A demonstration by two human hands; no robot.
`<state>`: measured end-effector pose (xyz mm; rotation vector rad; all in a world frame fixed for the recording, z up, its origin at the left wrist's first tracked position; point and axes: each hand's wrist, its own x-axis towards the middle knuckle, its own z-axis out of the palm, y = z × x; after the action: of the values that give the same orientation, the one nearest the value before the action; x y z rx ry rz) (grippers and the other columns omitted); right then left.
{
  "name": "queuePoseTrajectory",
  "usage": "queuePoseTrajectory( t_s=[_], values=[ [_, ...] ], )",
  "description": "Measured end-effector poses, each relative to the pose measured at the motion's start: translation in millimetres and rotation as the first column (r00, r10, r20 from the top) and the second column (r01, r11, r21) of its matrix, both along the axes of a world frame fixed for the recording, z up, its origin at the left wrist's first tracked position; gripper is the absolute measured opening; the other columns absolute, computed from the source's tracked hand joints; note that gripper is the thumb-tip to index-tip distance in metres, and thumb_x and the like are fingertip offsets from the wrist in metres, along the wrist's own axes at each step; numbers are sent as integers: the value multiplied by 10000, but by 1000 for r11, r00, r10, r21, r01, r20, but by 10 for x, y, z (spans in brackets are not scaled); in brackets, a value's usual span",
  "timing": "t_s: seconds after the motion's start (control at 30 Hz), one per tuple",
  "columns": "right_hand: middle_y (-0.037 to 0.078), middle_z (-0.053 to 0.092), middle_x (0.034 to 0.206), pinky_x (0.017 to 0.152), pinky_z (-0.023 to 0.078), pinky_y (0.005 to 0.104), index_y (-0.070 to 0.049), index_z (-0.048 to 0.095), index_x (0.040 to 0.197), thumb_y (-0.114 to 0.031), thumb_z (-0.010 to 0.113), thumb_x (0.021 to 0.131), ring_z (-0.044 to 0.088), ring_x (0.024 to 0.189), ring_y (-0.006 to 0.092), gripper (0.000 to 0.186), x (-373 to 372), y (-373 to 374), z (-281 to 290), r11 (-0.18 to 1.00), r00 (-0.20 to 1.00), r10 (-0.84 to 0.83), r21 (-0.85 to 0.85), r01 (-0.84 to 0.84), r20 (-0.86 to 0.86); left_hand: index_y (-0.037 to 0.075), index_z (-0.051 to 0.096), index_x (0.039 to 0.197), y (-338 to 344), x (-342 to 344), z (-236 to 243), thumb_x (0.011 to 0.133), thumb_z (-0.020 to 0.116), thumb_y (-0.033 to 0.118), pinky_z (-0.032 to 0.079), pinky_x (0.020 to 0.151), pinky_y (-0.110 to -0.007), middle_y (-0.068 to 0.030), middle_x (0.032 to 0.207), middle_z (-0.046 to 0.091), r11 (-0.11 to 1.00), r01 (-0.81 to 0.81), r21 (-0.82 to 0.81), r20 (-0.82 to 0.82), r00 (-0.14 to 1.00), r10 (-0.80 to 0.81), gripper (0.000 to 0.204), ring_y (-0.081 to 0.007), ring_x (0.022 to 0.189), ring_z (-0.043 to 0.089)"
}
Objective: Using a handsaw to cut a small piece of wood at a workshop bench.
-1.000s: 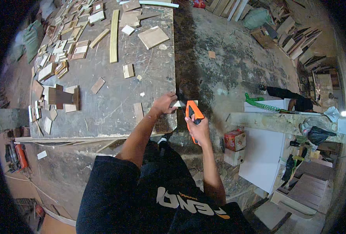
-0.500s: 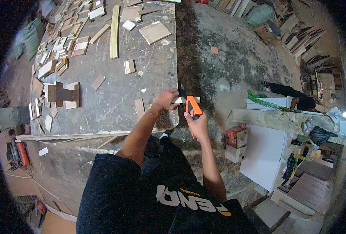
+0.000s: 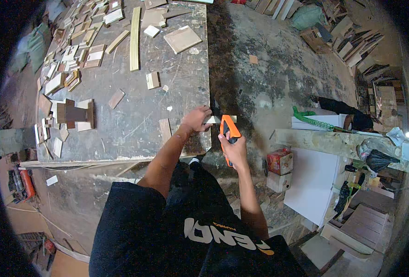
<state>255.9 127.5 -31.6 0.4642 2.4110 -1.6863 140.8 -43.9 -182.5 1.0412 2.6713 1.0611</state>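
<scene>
My left hand (image 3: 197,118) is closed over a pale piece of wood (image 3: 212,119) at the right edge of the worktable (image 3: 140,124), pressing it against the top. One end of the wood juts out past the edge. Gripped in my right hand (image 3: 235,150) is a handsaw (image 3: 230,123) with an orange and black handle. It is just off the table edge, at the overhanging part of the wood. Its blade is dark and hard to make out, so I cannot tell how deep it sits. A thin wooden strip (image 3: 165,129) lies beside my left forearm.
Many small wood offcuts (image 3: 69,79) cover the table's left side, with a long slat (image 3: 135,39) and a square board (image 3: 182,39) farther back. Boxes (image 3: 279,161), a white panel (image 3: 309,182) and a bench with a green coiled hose (image 3: 313,121) stand at right.
My right hand and the saw have shifted slightly toward me. My left hand stays in place on the wood.
</scene>
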Motion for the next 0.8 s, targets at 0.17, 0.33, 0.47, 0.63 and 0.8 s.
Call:
queuePoseTrajectory(
  t_s=[0.17, 0.33, 0.47, 0.63, 0.8],
  values=[
    [-25, 481, 590, 367, 305, 278, -117, 452, 851, -102, 719, 927, 422, 407, 71, 278, 51, -4, 59, 1000, 999, -14, 2, 14, 30, 20, 614, 1129, 19, 18, 57, 730, 763, 319, 489, 975, -458, -167, 1116, 602, 999, -15, -37, 99, 995, 19, 520, -375, 1109, 564],
    [-26, 490, 591, 373, 302, 275, -103, 460, 844, -106, 720, 928, 423, 416, 68, 272, 223, 17, -30, 996, 998, -28, 78, 32, -48, 19, 616, 1136, 48, 15, 1, 745, 756, 341, 486, 981, -460, -166, 1116, 601, 1000, -25, 12, 14, 1000, 25, 525, -374, 1125, 560],
    [-30, 486, 585, 392, 331, 275, -92, 478, 839, -110, 717, 930, 433, 418, 72, 256, 90, -26, 21, 999, 1000, -17, 44, 17, 5, 20, 623, 1141, -8, 36, -181, 746, 761, 373, 482, 995, -455, -167, 1161, 605, 999, -29, 27, -39, 999, 30, 547, -376, 1155, 555],
    [-10, 532, 686, 570, 425, 305, -60, 522, 821, -131, 760, 890, 512, 614, 87, 258, 106, -115, -55, 976, 991, 8, 218, 22, -133, 14, 627, 1111, 47, -13, -199, 719, 779, 368, 489, 974, -457, -168, 1133, 608, 999, -18, 40, -17, 1000, 18, 550, -389, 1127, 562],
    [-19, 502, 619, 441, 373, 290, -94, 480, 806, -123, 725, 919, 466, 471, 90, 272, 62, -112, 71, 1000, 1000, -8, 25, 8, 11, 8, 614, 1032, -21, -2, -282, 706, 776, 340, 491, 933, -474, -179, 1065, 611, 996, -6, 86, -107, 994, 15, 493, -396, 1073, 573]
  ],
)
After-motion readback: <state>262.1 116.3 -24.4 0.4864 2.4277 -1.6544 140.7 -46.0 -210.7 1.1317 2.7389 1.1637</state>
